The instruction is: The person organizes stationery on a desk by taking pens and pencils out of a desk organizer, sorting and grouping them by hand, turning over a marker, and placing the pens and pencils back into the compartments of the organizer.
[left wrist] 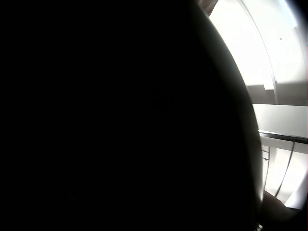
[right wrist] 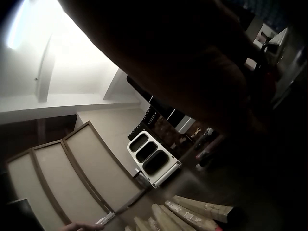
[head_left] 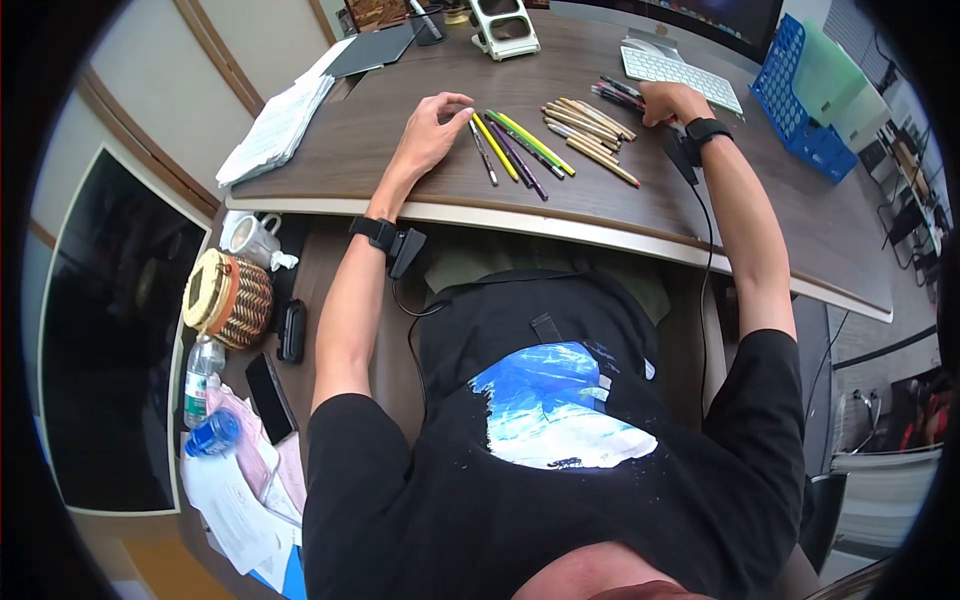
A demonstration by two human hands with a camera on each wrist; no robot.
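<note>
In the head view, my left hand (head_left: 432, 132) rests on the desk with loosely bent fingers, holding nothing, its fingertips beside a thin grey patterned pencil (head_left: 484, 155). Right of that pencil lie a yellow pencil (head_left: 495, 146), dark purple pencils (head_left: 518, 162) and a green pencil (head_left: 530, 142). Several wood-coloured pencils (head_left: 590, 125) form a second group. My right hand (head_left: 676, 103) bends its fingers down over the ends of several dark pens (head_left: 617, 92) near the keyboard; its palm side is dark in the right wrist view. The left wrist view is mostly black.
A white keyboard (head_left: 685, 76) and a blue file rack (head_left: 800, 110) stand beyond my right hand. At the back are a white stand (head_left: 504, 30) and a pen cup (head_left: 428, 28). Stacked papers (head_left: 275, 130) lie left. A cable (head_left: 708, 290) hangs from my right wrist over the desk edge.
</note>
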